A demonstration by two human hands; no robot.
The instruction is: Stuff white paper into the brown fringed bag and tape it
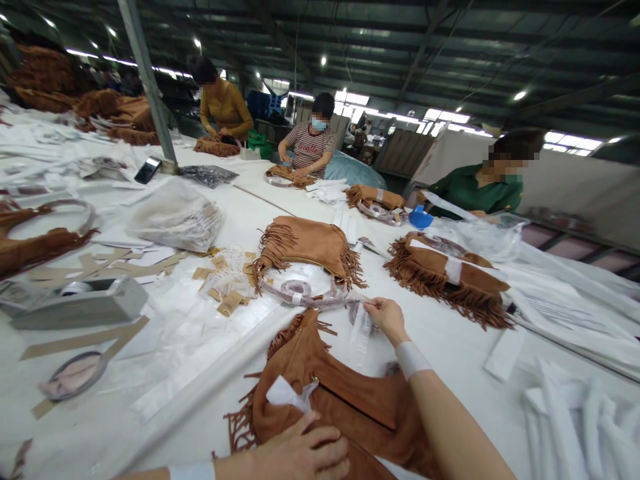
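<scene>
A brown suede handbag with fringe [350, 400] lies nearest me, a zipper across its upper side and white paper showing at one end. My left hand [305, 447] rests on this bag with its fingers laid over the suede, holding nothing. Farther forward, my right hand [386, 319] pinches the near end of a plastic-wrapped strap [325, 302]. That strap curves along the front of a second brown fringed handbag [310, 243], which lies flat. The exact spot of the pinch is partly hidden by the fingers.
A grey tape dispenser [100, 303], paper tags [227, 300] and a stack of plastic bags [175, 217] lie to the left. Another fringed bag [450, 273] and white paper rolls [585, 413] are on the right. Three people work across the table by a metal post [147, 80].
</scene>
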